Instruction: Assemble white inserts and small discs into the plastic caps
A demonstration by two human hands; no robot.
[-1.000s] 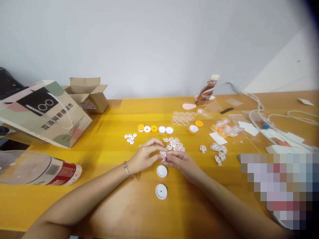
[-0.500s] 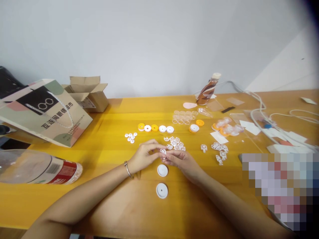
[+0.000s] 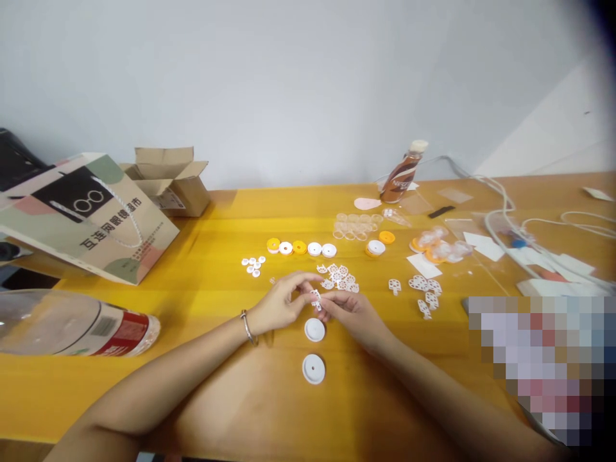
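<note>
Between my two hands, above the table's middle, is a small white openwork plastic piece. My left hand pinches it from the left with thumb and finger. My right hand grips it from the right, its fingertips closed and partly hiding it. Just below the hands lie two round white discs, the nearer one with a small centre hole and the farther one almost under my fingers. Past my fingertips spreads a pile of similar white openwork pieces.
A row of white and orange discs lies beyond the hands, with small white caps to its left. Clear rings and a coffee bottle are farther back. A large plastic bottle, paper bag and cardboard box stand left.
The white openwork piece has turned in my fingers and now shows at a different angle, slightly lower. Both hands keep nearly the same place.
</note>
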